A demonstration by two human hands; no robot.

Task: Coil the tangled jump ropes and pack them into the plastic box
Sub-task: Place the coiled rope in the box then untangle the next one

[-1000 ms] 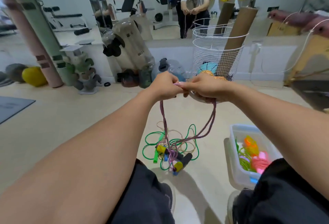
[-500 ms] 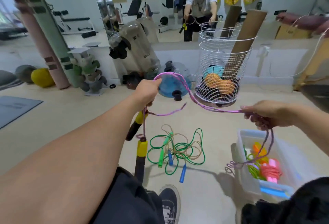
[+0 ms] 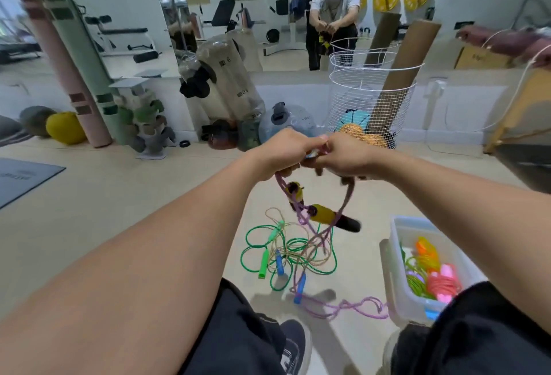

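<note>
Floor [image 3: 125, 210]: green/tan rope tangle [image 3: 286, 252] lying loose near middle. Box [image 3: 396, 258] on floor at right, coiled ropes [image 3: 429, 273] inside. Left hand [image 3: 286, 151] and right hand [image 3: 346, 157] touching, both clamped on purple rope [image 3: 301, 213]; yellow-black handles [image 3: 331, 217] dangle below, tail trails on floor toward box.

Two bare forearms with no sleeves, watch or jewellery end in the left hand [image 3: 283, 152] and right hand [image 3: 348, 157]. Below the hands, loose black fabric shorts [image 3: 238, 336] cover both legs, above dark canvas sneakers with white soles [image 3: 295, 347].
</note>
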